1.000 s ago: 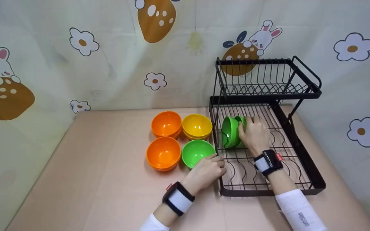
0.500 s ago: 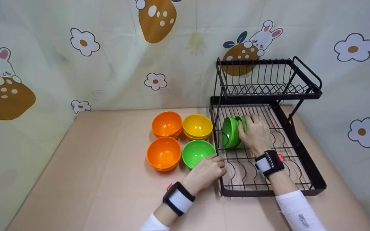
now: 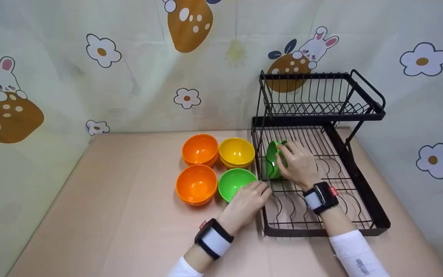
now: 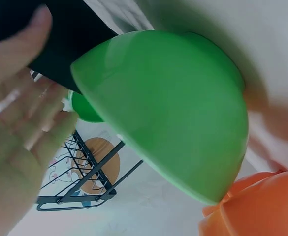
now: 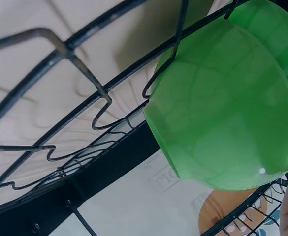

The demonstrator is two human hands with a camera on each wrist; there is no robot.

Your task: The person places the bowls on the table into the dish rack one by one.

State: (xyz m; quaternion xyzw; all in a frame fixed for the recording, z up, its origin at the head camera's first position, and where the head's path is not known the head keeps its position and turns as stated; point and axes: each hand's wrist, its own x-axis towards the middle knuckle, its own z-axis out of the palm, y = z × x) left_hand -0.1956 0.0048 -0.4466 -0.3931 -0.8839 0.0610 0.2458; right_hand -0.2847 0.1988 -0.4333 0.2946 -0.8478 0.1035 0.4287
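Left hand (image 3: pixel 246 201), loose, borders left edge of black wire rack (image 3: pixel 302 232); right hand (image 3: pixel 300 164), fingers parted, flanks tilted round green bowls (image 5: pixel 222 108).

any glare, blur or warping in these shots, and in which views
Head: fairly sharp, with small white highlights inside the yellow bowl; left wrist: the left hand, close to the lens, looks smeared; right wrist: the bars of the dish rack bow, probably lens distortion, with a bright glint on the nearer green bowl.

The head camera looks forward and down across the table (image 3: pixel 129 231); both wrist cameras sit close to green bowls (image 5: pixel 222 108), sharing the rack (image 3: pixel 367 192).
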